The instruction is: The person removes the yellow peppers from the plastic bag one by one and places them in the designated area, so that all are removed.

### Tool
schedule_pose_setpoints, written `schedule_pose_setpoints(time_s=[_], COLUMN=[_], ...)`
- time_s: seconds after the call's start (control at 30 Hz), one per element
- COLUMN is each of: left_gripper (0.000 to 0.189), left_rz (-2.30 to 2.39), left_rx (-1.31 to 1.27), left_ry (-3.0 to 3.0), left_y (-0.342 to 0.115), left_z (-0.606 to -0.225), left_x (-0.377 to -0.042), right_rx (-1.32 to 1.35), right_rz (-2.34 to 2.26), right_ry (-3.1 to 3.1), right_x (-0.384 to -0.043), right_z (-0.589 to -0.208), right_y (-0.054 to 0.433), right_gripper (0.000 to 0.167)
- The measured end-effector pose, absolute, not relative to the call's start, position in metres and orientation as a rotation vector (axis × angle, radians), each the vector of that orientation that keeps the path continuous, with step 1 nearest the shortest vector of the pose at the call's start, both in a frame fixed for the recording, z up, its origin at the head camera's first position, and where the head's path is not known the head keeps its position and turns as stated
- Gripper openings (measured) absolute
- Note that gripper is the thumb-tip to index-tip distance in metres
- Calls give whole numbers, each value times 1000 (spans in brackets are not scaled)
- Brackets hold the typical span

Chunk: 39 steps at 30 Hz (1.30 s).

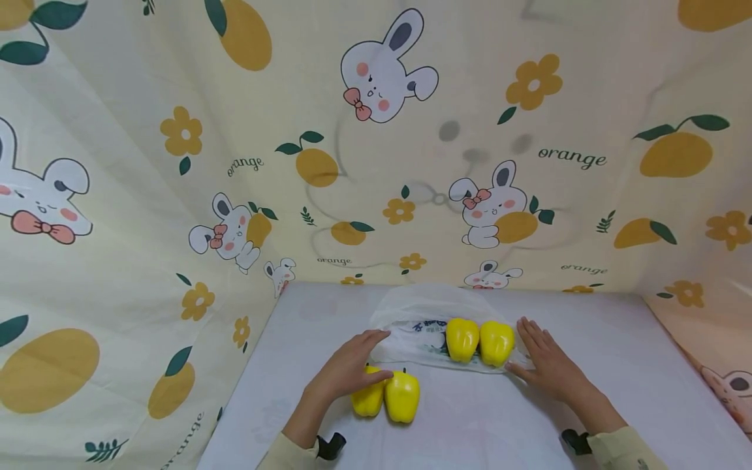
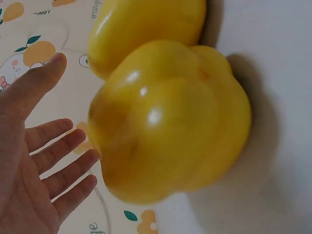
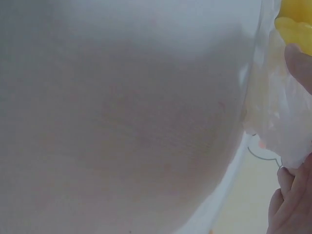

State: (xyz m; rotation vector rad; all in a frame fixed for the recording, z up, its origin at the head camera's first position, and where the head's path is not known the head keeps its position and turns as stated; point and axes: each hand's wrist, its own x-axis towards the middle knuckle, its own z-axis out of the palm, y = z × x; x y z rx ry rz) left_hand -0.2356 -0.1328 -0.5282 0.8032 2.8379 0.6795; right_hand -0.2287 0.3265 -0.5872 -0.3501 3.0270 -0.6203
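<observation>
Two yellow bell peppers, a left one and a right one, lie side by side on a white plastic bag with dark print. Nearer to me, another pair rests on the table: one bell pepper in full view, and a second pepper partly covered by my left hand. That hand has its thumb and fingers spread, with the pepper large in front of it in the left wrist view. My right hand extends its fingers at the bag's right edge, beside the right pepper; its thumb overlaps the plastic.
A white-covered table carries everything. Behind it and along both sides hangs a cream cloth printed with rabbits, oranges and flowers. A dark wrist mount sits below the left hand, another mount below the right.
</observation>
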Motion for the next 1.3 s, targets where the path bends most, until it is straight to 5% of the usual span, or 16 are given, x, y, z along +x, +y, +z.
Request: schedule_pose_setpoints(time_s=[1.3], left_gripper=[87], left_rz=[463], left_rx=[1004], left_ry=[2823], left_y=[-37], left_z=[-529], left_x=[-277], right_rx=[-352], right_rz=[-621], right_ry=[3015], right_x=[-230], right_z=[-585], right_y=[327], right_gripper=[114])
